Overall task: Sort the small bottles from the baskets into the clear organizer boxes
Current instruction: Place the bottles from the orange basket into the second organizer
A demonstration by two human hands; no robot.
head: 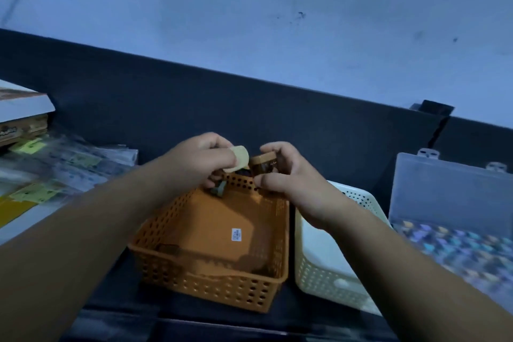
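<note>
Nearest to me stands the orange basket (211, 244) on the dark table, with a white sticker (236, 234) on its floor. Just beside it, on the right, stands the white basket (319, 272). Both my forearms reach over them, toward the far end of the orange basket.

There my left hand (200, 158) pinches a small pale bottle (238, 158) between curled fingers and thumb. Only its round beige end shows. My right hand (288, 175) grips a small brown bottle (263, 165) with a tan cap. The two bottles are almost touching, above the far rim of the orange basket. Under my left hand a small grey thing (218, 191) lies inside the basket; I cannot tell what it is.

Further to the right, the clear organizer box (444, 191) is open with its lid standing up. On the left lie blurred papers (69, 166), and behind them a stack of books (22, 114). Behind everything is a dark panel (277, 119), then the wall (277, 22).
</note>
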